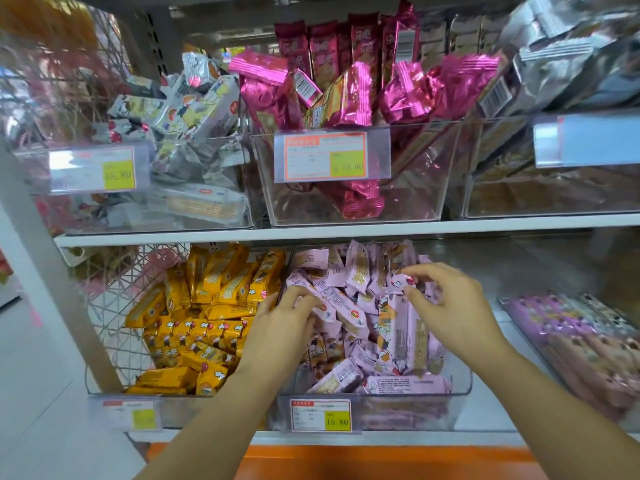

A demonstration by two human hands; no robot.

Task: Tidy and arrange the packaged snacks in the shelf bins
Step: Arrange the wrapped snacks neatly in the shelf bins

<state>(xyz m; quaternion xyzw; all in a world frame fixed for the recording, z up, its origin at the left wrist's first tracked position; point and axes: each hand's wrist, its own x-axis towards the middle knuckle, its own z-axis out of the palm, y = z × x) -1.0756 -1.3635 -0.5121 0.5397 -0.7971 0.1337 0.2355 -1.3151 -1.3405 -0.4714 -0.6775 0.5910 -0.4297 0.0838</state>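
A clear plastic bin (460, 386) on the lower shelf holds a loose heap of pale pink snack packs (346, 317). Both of my hands are inside it. My left hand (284, 327) is at the bin's left side, its fingers curled round a pink pack (323, 308) near the top of the heap. My right hand (450, 303) reaches in from the right, with thumb and fingers pinching a small pink pack (401, 280) toward the back of the bin. The packs lie at mixed angles, some upright at the back.
A wire basket (114, 306) of yellow snack packs (207, 306) stands left of the pink bin. More pink-purple packs (571, 327) lie in a bin at the right. The upper shelf carries clear bins of grey-white (187, 109), magenta (346, 91) and silver packs (554, 74), with price tags in front.
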